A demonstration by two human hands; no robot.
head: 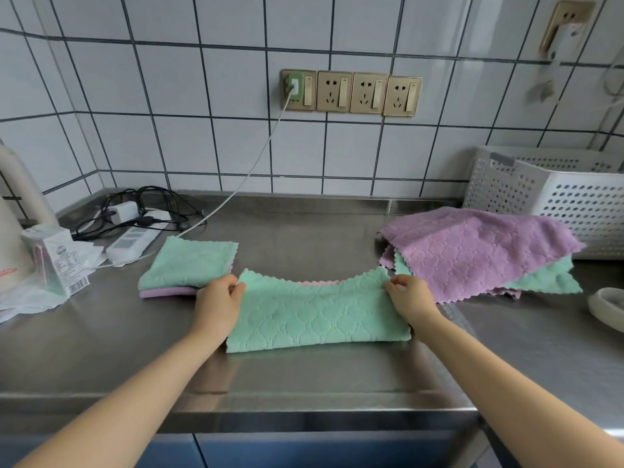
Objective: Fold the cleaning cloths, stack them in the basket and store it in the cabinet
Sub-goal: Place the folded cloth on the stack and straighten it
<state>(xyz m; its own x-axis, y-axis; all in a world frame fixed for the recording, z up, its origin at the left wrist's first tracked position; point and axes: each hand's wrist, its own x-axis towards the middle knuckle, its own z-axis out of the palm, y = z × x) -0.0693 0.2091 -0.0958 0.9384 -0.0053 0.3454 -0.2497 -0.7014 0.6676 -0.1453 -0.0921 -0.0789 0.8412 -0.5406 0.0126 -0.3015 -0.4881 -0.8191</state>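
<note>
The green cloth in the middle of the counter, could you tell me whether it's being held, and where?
Yes. The left hand and right hand pinch the green cloth at its two far corners.

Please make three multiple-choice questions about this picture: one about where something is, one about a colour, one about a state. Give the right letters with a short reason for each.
1. Where is the white basket?
A. far right, against the wall
B. far left
C. on the floor

2. What colour is the top cloth of the unfolded pile?
A. green
B. purple
C. white

3. How is the green cloth between the hands?
A. crumpled in a ball
B. folded over, far corners pinched
C. lying in the basket

Answers: 1 A, it stands beyond the pile at the tiled wall. 2 B, purple covers green below. 3 B, the left hand and right hand each grip a corner.
</note>
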